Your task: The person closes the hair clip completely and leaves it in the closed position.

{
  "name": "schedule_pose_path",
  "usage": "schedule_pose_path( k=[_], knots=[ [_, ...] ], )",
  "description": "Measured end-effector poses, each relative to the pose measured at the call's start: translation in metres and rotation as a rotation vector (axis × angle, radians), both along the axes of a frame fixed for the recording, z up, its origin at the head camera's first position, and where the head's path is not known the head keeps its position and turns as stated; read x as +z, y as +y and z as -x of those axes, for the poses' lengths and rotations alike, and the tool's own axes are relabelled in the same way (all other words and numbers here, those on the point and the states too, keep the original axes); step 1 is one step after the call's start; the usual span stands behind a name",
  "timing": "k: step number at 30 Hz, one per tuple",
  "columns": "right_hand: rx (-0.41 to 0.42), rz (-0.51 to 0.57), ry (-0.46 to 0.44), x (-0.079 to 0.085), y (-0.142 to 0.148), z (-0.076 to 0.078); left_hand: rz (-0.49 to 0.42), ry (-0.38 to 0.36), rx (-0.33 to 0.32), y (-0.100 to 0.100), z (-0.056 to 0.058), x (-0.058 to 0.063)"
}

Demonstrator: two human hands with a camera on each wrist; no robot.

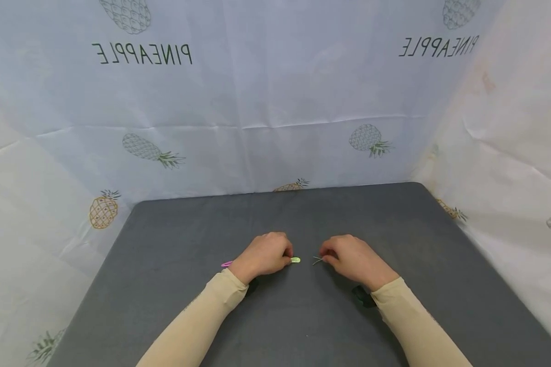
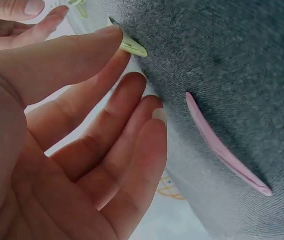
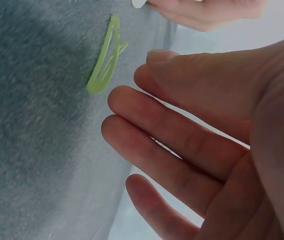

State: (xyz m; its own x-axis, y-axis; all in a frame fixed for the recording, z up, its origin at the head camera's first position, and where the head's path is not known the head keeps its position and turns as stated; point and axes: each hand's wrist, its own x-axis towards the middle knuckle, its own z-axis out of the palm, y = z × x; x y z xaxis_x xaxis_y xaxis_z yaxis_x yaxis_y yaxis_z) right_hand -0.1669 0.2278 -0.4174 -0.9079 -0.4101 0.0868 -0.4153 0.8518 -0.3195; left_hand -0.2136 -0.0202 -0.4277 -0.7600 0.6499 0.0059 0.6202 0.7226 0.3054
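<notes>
My left hand (image 1: 267, 253) pinches a yellow-green snap hair clip (image 2: 136, 47) between thumb and index finger; the clip's rounded end pokes out past the fingertips, close over the table. Beside that hand a pink snap hair clip (image 2: 216, 142) lies on the grey surface. My right hand (image 1: 352, 257) hovers with relaxed fingers, thumb and index tips close together. Just off those fingertips is a green snap hair clip (image 3: 97, 84), its inner tongue sprung away from the frame. The right wrist view shows a gap between this clip and the fingers.
The dark grey table (image 1: 303, 326) spreads under both hands. White cloth (image 1: 257, 92) printed with pineapples hangs behind it and along both sides. A dark wrist-worn device (image 1: 364, 296) sits under the right wrist.
</notes>
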Motion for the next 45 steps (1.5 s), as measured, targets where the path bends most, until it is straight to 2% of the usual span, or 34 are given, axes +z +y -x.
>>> schedule_pose_path(
  k=[7,12,16,20,24,29,32,35,39,45],
  knots=[
    [-0.011,-0.014,-0.013,-0.003,0.006,0.002,0.040,0.073,-0.024,0.016,-0.002,0.002],
    [-0.006,-0.011,-0.016,-0.006,0.005,0.003,0.061,0.069,-0.074,0.038,-0.007,-0.001],
    [0.007,-0.010,-0.009,-0.008,0.001,0.005,0.057,0.081,-0.063,0.048,-0.009,-0.003],
    [0.027,-0.001,-0.002,-0.010,-0.003,0.008,0.053,0.139,-0.049,0.051,-0.010,-0.003],
    [0.053,0.001,0.050,-0.014,-0.006,0.009,0.047,0.182,-0.044,0.053,-0.009,-0.003],
    [0.057,-0.018,0.119,-0.020,-0.006,0.009,0.034,0.187,-0.046,0.055,-0.008,-0.004],
    [0.044,-0.037,0.137,-0.019,-0.006,0.008,0.014,0.156,-0.050,0.056,-0.008,-0.004],
    [0.020,-0.048,0.144,-0.015,-0.005,0.006,-0.015,0.102,-0.049,0.053,-0.008,-0.001],
    [-0.002,-0.043,0.156,-0.005,-0.006,0.004,-0.065,0.049,-0.038,0.048,-0.011,0.010],
    [-0.001,-0.015,0.161,0.010,-0.007,0.000,-0.114,0.108,-0.038,0.045,-0.017,0.026]
  ],
)
